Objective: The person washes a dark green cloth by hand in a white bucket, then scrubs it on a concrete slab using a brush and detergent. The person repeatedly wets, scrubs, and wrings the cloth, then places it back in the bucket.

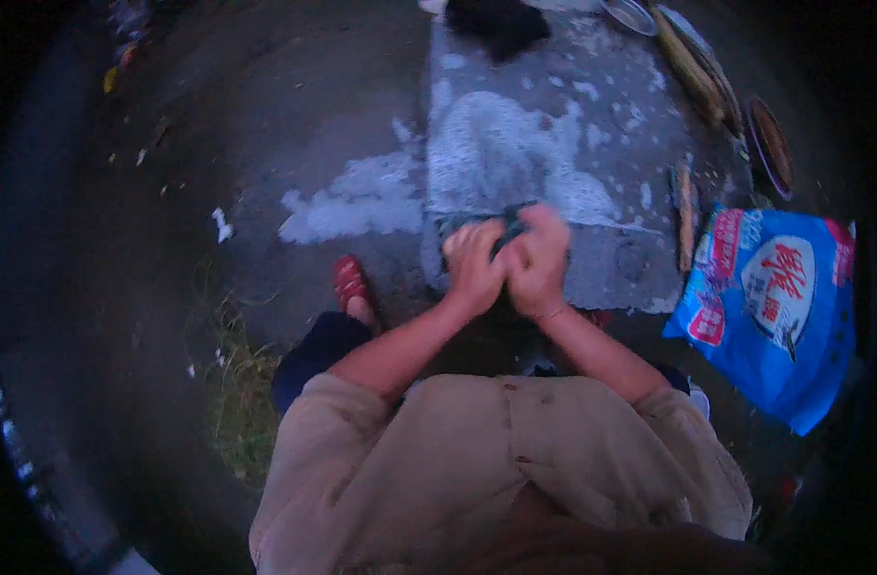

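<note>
Both my hands are close together over the near part of a low stone slab. My left hand and my right hand grip a dark, wet-looking cloth bunched between them; its full shape is hidden by my fingers and blurred. White suds cover the slab just beyond the hands and spill onto the ground at its left. A dark bundle, probably cloth, lies at the slab's far end.
A blue plastic detergent bag lies at the right, beside a narrow wooden stick or brush. A basin, a long pale object and a round brown-centred dish line the far right. Grass lies at the left.
</note>
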`<state>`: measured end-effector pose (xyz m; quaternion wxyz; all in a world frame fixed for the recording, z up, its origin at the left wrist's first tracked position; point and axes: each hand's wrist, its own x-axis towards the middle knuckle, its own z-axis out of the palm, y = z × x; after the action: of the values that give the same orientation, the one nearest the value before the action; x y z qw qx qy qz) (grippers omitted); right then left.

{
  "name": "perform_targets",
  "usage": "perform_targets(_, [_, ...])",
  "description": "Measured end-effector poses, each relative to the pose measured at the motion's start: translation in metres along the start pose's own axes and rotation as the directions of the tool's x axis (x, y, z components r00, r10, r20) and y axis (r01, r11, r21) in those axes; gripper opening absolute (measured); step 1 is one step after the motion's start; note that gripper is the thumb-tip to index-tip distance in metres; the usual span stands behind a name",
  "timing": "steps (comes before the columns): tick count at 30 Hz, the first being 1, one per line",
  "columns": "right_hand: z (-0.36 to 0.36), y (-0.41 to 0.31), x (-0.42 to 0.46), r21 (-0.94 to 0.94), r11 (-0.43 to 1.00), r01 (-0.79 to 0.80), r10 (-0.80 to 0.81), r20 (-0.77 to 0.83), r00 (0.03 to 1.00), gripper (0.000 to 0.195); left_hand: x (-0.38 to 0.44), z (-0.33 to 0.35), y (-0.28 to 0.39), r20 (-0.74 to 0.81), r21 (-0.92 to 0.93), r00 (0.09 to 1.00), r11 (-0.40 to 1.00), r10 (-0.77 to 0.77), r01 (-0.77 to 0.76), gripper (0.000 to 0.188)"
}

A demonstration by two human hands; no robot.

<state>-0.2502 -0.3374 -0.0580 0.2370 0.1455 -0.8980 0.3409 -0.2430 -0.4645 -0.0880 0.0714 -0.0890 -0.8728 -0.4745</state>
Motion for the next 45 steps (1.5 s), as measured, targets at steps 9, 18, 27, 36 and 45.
perform_targets(9, [0.059, 0.093, 0.108, -0.205, 0.921, -0.331, 0.339, 0.0, 0.941, 0.039, 0.15, 0.032, -0.019, -0.005, 0.273, 0.992, 0.954, -0.124, 0.121, 0.036])
perform_targets(18, [-0.006, 0.001, -0.007, 0.13, 0.989, -0.073, 0.073, 0.001, 0.997, 0.025, -0.012, 0.0, -0.003, 0.033, 0.128, 0.998, 0.991, 0.046, -0.05, 0.042])
perform_targets(27, [0.068, 0.08, 0.086, -0.117, 0.92, -0.374, 0.374, -0.023, 0.927, 0.035, 0.112, 0.037, -0.03, -0.12, 0.346, 0.985, 0.935, 0.122, -0.074, 0.037])
perform_targets(36, [-0.025, -0.001, -0.014, 0.211, 0.957, -0.198, 0.202, 0.005, 0.979, 0.024, -0.02, 0.01, -0.001, -0.092, -0.021, 0.992, 0.996, 0.087, -0.089, 0.042])
perform_targets(45, [0.056, 0.081, 0.081, 0.016, 0.906, -0.423, 0.423, -0.09, 0.902, 0.025, 0.115, 0.041, -0.03, -0.04, 0.369, 0.989, 0.922, 0.139, -0.115, 0.047])
